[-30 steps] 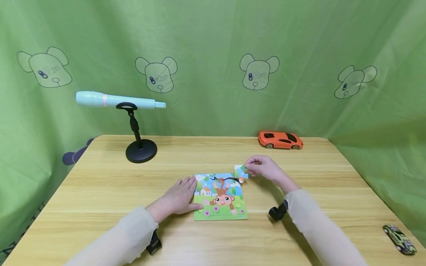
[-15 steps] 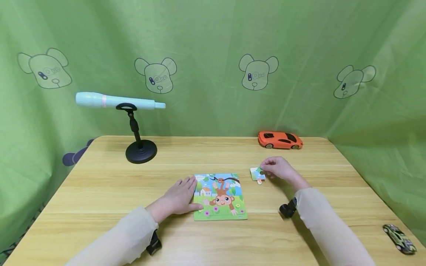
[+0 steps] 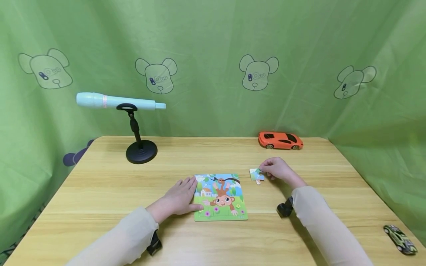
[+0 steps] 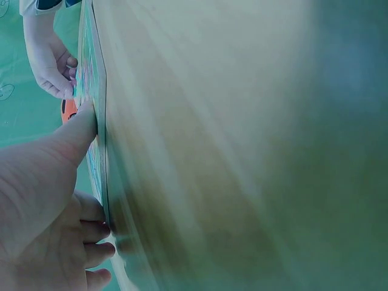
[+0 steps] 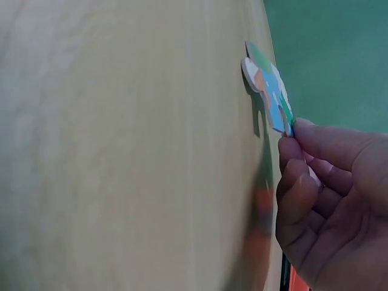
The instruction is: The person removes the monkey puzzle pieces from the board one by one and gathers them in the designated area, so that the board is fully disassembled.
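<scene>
A square jigsaw puzzle [image 3: 221, 192] with a hanging monkey picture lies flat on the table. Along its left side rests my left hand [image 3: 177, 197], fingers extended and thumb over the puzzle's lower left part. In the left wrist view the thumb [image 4: 82, 130] touches the picture side near the edge. To the right of the puzzle's upper corner, my right hand [image 3: 279, 170] pinches a loose jigsaw piece [image 3: 254, 174] by one corner, between thumb and forefinger. The right wrist view shows that piece [image 5: 270, 88] tilted just above the tabletop, its shadow beneath it.
An orange toy car [image 3: 281, 140] stands at the table's back edge, beyond my right hand. A light blue microphone [image 3: 133, 102] sits on a black stand [image 3: 141, 151] at the back left. A camouflage toy car [image 3: 400, 239] is near the right edge. Green curtain surrounds the table.
My right hand has moved right with the jigsaw piece, from over the puzzle's upper right corner to bare table beside it. The left hand has stayed in place.
</scene>
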`<action>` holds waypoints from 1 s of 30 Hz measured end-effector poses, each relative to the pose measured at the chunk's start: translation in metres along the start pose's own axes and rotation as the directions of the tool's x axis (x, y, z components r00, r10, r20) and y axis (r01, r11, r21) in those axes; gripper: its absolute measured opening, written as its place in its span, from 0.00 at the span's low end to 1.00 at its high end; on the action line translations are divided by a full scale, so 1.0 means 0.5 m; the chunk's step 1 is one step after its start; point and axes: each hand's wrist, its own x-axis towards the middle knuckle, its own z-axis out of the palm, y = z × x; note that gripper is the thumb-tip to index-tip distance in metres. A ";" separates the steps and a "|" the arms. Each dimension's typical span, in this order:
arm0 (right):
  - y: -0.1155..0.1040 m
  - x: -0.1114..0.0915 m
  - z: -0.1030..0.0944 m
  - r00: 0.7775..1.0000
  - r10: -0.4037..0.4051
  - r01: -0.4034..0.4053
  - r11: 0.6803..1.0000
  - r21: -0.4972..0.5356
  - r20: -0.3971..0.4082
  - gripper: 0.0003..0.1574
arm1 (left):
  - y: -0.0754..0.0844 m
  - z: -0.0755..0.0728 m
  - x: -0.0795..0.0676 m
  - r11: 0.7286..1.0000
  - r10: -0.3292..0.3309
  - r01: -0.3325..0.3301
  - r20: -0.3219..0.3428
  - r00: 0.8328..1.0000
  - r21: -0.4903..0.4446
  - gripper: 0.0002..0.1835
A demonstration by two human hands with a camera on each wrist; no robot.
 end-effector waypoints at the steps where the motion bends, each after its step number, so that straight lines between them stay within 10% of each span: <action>1: 0.001 0.001 0.000 1.000 0.002 -0.002 1.000 -0.003 0.002 0.13 | 0.000 0.000 0.000 1.000 0.001 -0.001 0.000 1.000 0.001 0.47; 19: -0.001 0.003 -0.002 0.999 0.048 -0.048 0.999 -0.007 -0.003 0.12 | 0.002 -0.002 -0.002 1.000 0.000 0.000 -0.004 1.000 -0.005 0.47; 30: -0.039 0.000 0.024 0.994 -0.108 0.109 0.994 -0.029 0.028 0.14 | 0.003 -0.003 -0.004 1.000 -0.008 0.008 0.001 1.000 -0.022 0.47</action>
